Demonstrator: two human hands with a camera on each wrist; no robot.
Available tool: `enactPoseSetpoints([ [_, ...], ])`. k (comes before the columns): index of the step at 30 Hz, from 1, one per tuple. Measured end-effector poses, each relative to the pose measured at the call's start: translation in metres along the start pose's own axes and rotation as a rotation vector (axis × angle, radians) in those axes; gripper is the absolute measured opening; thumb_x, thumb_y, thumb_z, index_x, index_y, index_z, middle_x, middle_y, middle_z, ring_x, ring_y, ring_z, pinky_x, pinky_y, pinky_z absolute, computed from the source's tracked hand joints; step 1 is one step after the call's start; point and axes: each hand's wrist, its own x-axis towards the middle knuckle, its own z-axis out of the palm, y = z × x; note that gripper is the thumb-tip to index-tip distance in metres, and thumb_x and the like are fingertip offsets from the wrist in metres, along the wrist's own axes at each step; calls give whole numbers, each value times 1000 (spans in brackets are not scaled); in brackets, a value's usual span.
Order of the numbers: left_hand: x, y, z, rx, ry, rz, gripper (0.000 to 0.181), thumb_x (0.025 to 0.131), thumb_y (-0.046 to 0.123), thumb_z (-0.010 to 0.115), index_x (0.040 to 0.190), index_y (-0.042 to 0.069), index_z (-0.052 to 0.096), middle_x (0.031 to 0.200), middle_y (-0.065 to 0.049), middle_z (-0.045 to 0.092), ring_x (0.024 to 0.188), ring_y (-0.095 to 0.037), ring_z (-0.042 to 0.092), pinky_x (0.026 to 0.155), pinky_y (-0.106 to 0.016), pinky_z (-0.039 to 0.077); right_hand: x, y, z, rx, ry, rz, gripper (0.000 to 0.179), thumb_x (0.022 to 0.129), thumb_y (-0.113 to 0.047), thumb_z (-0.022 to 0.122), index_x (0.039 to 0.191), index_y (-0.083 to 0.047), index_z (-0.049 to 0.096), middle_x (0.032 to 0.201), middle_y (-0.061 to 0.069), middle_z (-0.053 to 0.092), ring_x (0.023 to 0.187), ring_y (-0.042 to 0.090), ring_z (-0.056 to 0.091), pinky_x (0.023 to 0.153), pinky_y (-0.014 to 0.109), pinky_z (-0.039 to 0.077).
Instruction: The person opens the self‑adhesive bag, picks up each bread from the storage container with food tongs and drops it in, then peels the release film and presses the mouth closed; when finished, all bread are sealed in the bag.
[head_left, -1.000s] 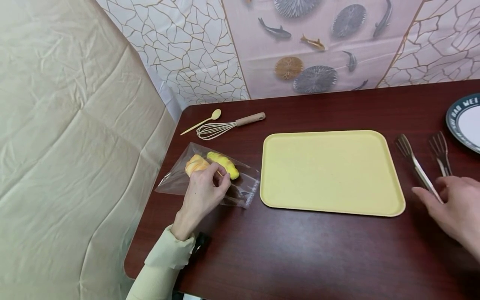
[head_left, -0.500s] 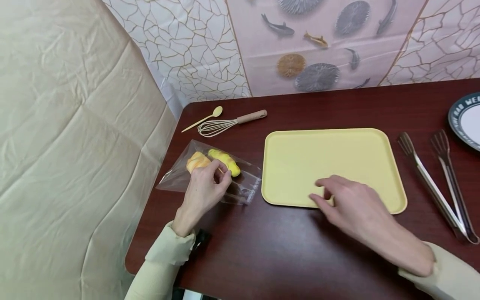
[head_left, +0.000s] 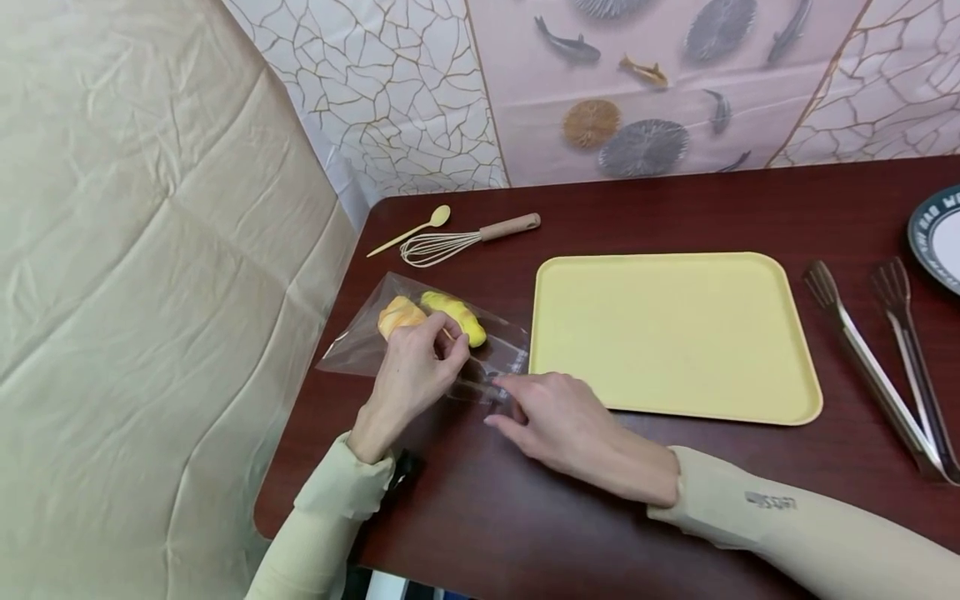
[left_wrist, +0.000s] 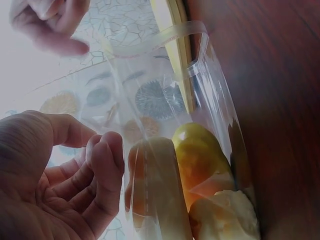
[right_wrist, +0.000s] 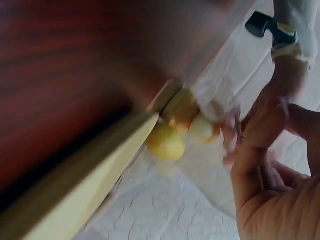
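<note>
My left hand (head_left: 414, 367) pinches the upper side of a clear plastic bag (head_left: 358, 343) between thumb and fingertips. Inside the bag lie bread pieces: an orange-tan roll (head_left: 400, 314), partly covered by the hand, and a yellow bread (head_left: 459, 318). The left wrist view also shows a pale bread (left_wrist: 162, 185) beside the yellow one. The bag's mouth (left_wrist: 155, 42) stands partly apart there. My right hand (head_left: 562, 421) is over the bag's mouth end, thumb and index finger apart. In the left wrist view, that right hand (left_wrist: 55, 22) shows a gap to the film.
A yellow tray (head_left: 675, 333) lies right of the bag, close to its mouth. Behind the bag are a whisk (head_left: 468, 240) and a yellow spoon (head_left: 416, 229). Metal tongs (head_left: 892, 392) and a dark-rimmed plate (head_left: 930, 250) lie at the right.
My right hand has left the tongs and travelled left across the tray's front edge to the bag's mouth end. My left hand keeps its pinch on the bag.
</note>
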Motion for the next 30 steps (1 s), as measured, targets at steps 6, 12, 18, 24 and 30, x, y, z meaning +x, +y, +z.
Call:
enactPoseSetpoints([
  [6,2,1,-1,-22,0,1,8,94,9,72,86,9,69,65,-1,64,54,-9,51,56,-23,42,16,-16,20,138,-94,98,53,99,-24,79,142,4,65,67,-8,69,60,4,60,61,25,49],
  [12,2,0,-2,-48,-3,-13,7,94,8,71,87,9,70,63,0,65,54,-8,53,56,-23,44,25,-24,35,443,-126,194,34,105,-14,70,135,1,65,69,-1,74,46,4,59,51,25,51],
  [18,1,-1,-3,-76,1,-16,7,94,8,70,88,9,70,62,0,64,54,-7,54,56,-22,44,30,-27,45,714,-125,366,21,107,-8,63,126,-1,69,80,13,80,42,16,64,44,39,57],
  [24,2,-2,-4,-66,0,-4,8,94,7,70,86,9,69,62,0,64,54,-8,54,56,-23,44,31,-29,51,903,-61,566,17,107,-9,64,122,-5,72,88,19,81,46,20,69,43,36,55],
  [30,5,1,-5,-45,6,19,7,94,8,70,86,7,69,62,-1,65,54,-9,54,57,-25,44,26,-35,60,1054,52,675,19,106,-10,67,123,-6,75,92,23,82,45,9,66,40,25,47],
])
